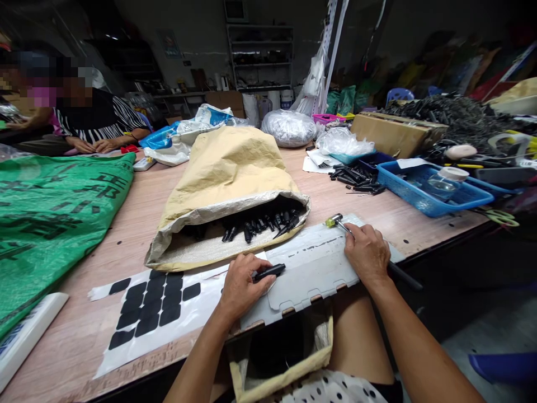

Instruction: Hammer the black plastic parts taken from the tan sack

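Observation:
My left hand (243,286) is closed around a short black cylindrical piece (271,272), whose end sticks out past the fingertips over a grey board (310,268). Wrapped round a small hammer (334,220), my right hand (368,253) rests at the board's right side. The hammer has a yellowish head, a metal shaft and a black handle reaching out behind the hand. Beyond the board lies a tan woven sack (235,162), its mouth facing me, with several black pieces (255,225) inside. Left of my left hand is a white sheet of black square stickers (146,305).
An open sack (285,380) hangs at my lap below the table edge. A green sack (62,218) covers the left side. To the right are loose black parts (356,176), a blue basket (432,196) and a cardboard box (394,134). Another person (100,117) sits at far left.

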Motion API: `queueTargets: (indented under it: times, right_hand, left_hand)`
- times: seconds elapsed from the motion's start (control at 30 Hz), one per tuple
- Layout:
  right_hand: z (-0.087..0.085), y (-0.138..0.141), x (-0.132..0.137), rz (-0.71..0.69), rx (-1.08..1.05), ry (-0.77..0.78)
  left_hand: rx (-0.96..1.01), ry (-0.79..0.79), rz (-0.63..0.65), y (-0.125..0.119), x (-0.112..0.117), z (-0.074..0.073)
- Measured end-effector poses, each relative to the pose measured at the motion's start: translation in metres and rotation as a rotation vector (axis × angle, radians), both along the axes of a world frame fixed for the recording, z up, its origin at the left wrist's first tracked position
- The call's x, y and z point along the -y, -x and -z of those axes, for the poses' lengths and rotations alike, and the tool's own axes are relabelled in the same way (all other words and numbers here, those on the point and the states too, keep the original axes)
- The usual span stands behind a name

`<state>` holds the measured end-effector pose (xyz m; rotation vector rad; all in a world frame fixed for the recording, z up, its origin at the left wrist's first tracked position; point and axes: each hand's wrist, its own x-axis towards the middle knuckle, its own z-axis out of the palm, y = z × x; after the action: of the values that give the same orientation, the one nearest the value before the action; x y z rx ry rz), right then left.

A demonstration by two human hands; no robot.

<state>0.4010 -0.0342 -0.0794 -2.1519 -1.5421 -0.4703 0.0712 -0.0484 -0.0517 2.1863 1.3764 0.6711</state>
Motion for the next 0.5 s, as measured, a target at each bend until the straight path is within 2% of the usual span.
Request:
queueTargets:
  times: [0.5]
  right_hand:
    - [-0.0006, 0.0001, -0.0008, 0.003, -0.006, 0.01]
  left_hand:
    - [-0.005, -0.003, 0.001, 0.0003, -0.001, 0.0008]
